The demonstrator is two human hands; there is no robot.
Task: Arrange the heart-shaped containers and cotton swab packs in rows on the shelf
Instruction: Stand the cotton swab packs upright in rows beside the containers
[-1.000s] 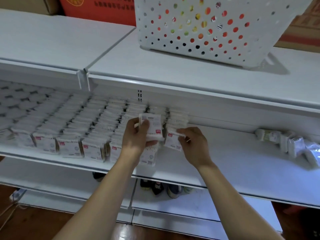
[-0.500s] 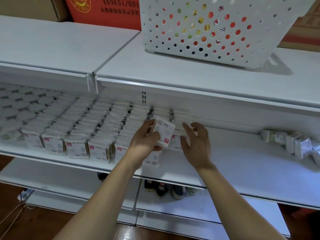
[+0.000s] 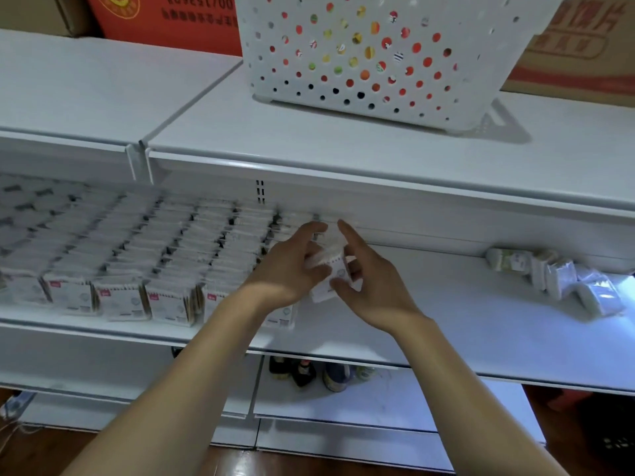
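**Both hands on one swab pack at the end of the rows**

The left hand (image 3: 292, 269) and right hand (image 3: 372, 286) meet over the middle shelf (image 3: 464, 324), with a single cotton swab pack (image 3: 331, 269) between them. The left grip has its thumb and fingers curled round the pack's left side. The right grip is half open: the thumb presses the pack's lower right edge, while the index finger points up and away, clear of it. The pack is tilted and blurred, so its print cannot be read.

It sits at the right-hand end of the rows of swab packs (image 3: 137, 255), which stand upright and fill the shelf's left part from front edge to back wall. The front packs show small red labels.

Well apart, at the shelf's far right, lies a loose heap of wrapped packs (image 3: 556, 276), some on their sides.

On the top shelf (image 3: 309, 139) stands a white perforated basket (image 3: 378, 53), with coloured items showing through its holes. Behind it are a red carton (image 3: 178, 18) and a brown carton (image 3: 584, 46). Under the middle shelf, a few bottles (image 3: 309, 372) stand on a lower shelf.
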